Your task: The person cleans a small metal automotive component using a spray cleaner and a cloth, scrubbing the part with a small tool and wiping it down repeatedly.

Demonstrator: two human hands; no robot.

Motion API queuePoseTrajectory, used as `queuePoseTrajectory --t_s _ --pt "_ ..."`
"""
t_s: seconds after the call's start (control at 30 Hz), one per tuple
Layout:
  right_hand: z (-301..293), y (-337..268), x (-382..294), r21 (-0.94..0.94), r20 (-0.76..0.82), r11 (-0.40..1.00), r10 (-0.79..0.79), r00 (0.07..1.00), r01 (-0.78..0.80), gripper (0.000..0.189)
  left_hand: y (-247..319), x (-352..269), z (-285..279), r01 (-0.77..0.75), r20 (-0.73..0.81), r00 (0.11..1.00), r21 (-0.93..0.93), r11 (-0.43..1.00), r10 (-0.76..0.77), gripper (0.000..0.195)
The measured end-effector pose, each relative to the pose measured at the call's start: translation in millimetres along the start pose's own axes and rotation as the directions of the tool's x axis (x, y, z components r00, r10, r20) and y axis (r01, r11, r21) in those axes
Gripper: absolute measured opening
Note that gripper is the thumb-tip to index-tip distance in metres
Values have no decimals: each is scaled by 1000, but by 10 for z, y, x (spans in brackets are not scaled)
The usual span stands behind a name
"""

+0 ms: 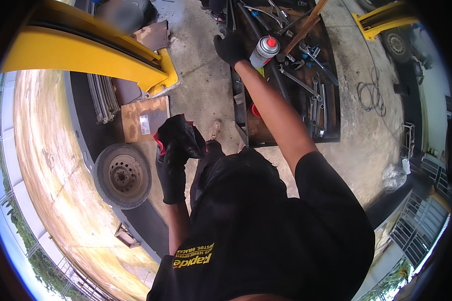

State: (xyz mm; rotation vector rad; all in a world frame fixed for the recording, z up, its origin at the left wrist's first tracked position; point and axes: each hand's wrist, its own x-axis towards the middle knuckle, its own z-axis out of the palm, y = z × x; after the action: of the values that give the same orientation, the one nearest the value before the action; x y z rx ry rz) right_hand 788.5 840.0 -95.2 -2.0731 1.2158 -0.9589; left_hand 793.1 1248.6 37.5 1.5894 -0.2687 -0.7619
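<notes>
My left hand (171,165), in a black glove, holds a bunched black cloth with red edges (180,137) in front of my left thigh. My right hand (231,47), also gloved in black, reaches to the far left edge of the tool tray (263,129). Its fingers are partly hidden, so whether they close on something does not show. An aerosol can with a red cap (264,52) stands just right of that hand. Combination spanners (315,101), a ratchet with a blue handle (318,62) and a hammer with a wooden handle (305,28) lie on the tray.
A yellow lift post (94,56) rises at the left, its base bolted to the floor. Below it are a stained board (147,118) and a wheel with a steel rim (123,175). A coiled cable (373,94) lies on the right-hand floor. Another person's shoe (218,16) is beyond the tray.
</notes>
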Motion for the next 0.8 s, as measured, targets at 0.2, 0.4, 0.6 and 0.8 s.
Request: queuePoseTrajectory --t_s 0.2,0.4,0.6,0.8 --pt "863 551 1475 -373 -209 831 359 909 -414 47 -172 44 -570 -36 -79 996 176 984 50 25" --pt "1377 928 2085 -435 -192 790 388 902 -432 49 -478 -66 -1445 191 -250 955 105 976 -159 33" --pt "1604 1382 2399 -593 -199 643 465 863 -484 63 -106 302 -1465 179 -196 968 94 979 -158 40" --pt "1569 1638 2569 -599 -388 540 450 804 -591 68 -96 764 -1546 105 -21 994 305 947 -103 37"
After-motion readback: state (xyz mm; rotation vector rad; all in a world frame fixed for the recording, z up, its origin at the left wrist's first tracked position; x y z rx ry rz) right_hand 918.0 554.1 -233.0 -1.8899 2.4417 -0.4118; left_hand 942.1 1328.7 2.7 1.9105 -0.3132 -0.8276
